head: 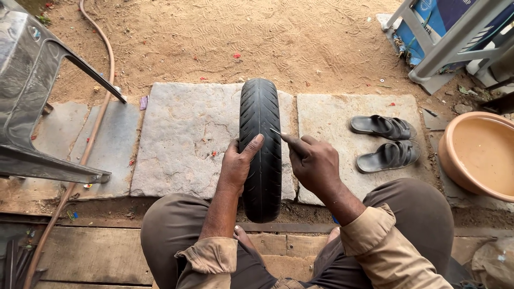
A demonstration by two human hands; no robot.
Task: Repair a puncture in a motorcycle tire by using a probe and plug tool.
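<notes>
A black motorcycle tyre [260,115] stands upright on its tread between my knees, over grey stone slabs [184,139]. My left hand [239,163] grips its left side, thumb laid across the tread. My right hand [313,160] is closed on a thin pointed metal tool [277,132], whose tip touches the tread just right of my left thumb. Brown trousers and tan sleeves frame the bottom of the view.
A pair of black sandals [386,142] lies on the right slab. A tan basin of muddy water [482,155] sits at far right. A dark plastic chair [32,91] stands left, a hose [91,134] beside it. White chair legs [450,40] are top right.
</notes>
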